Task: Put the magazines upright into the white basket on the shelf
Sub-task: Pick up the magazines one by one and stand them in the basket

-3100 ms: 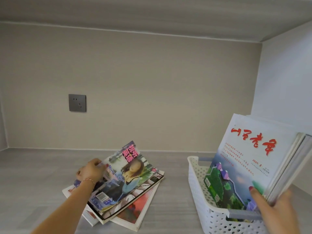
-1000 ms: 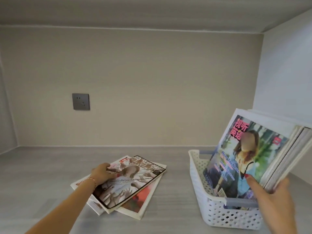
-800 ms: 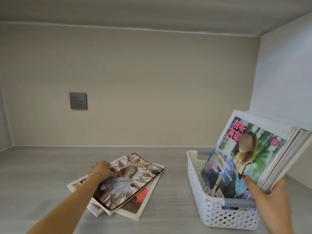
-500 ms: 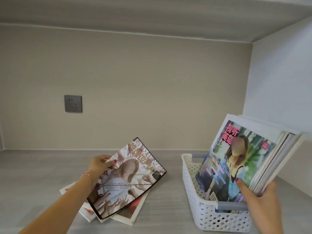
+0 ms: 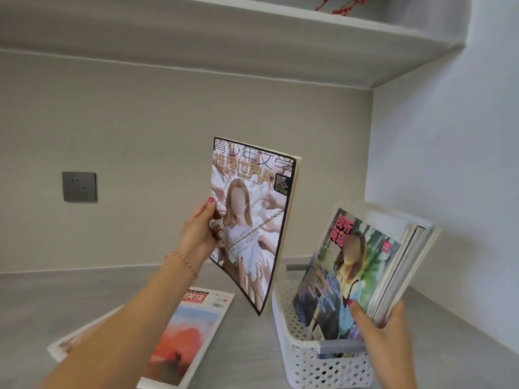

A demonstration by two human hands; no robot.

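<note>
Since the earlier frame the left hand (image 5: 198,234) has lifted the top magazine (image 5: 250,220) off the stack on the shelf (image 5: 252,355); it pinches the left edge, cover upright, beside the white basket (image 5: 323,366). The right hand (image 5: 384,341) grips the magazines already filed (image 5: 365,270), tilting them rightward. Step in hand: transfer. Next: lower it into the open gap in front.

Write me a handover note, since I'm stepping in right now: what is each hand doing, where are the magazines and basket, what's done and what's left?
Left hand grips a magazine with a black-bordered cover upright in the air, left of the white basket.
Right hand holds the stack of magazines leaning upright in the basket.
Done: several magazines are in the basket.
Left: put the held magazine in, then the magazines lying flat on the shelf; the top one has a red cover, and how many lie there I cannot tell.
</note>
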